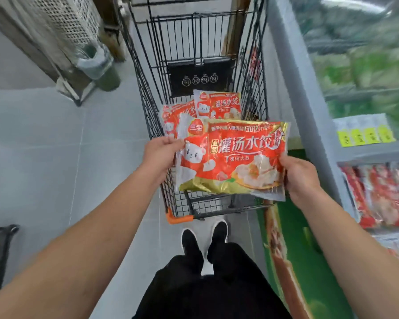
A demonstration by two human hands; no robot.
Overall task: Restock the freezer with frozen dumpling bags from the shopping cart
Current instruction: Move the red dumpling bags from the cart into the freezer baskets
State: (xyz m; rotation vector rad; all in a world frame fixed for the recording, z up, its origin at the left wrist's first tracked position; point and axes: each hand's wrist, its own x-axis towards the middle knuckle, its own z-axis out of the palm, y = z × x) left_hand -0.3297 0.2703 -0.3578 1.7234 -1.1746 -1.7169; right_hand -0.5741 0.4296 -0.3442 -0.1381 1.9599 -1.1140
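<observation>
A red and gold frozen dumpling bag (233,157) hangs flat above the near end of the black wire shopping cart (148,107). My left hand (160,155) pinches the bag's left edge and my right hand (302,176) grips its lower right corner. Behind the front bag a second bag's edge shows at the left, held with it. More dumpling bags (217,104) lie in the cart basket further away. The chest freezer (309,116) runs along the right, with red bags (382,194) lying inside its near compartment.
Yellow price tags (364,135) sit on the freezer divider, and green frozen packs lie under glass further back. A bin with a plastic liner (97,63) stands at the left by a perforated metal rack. My black shoes stand just behind the cart's orange corner bumper (179,218).
</observation>
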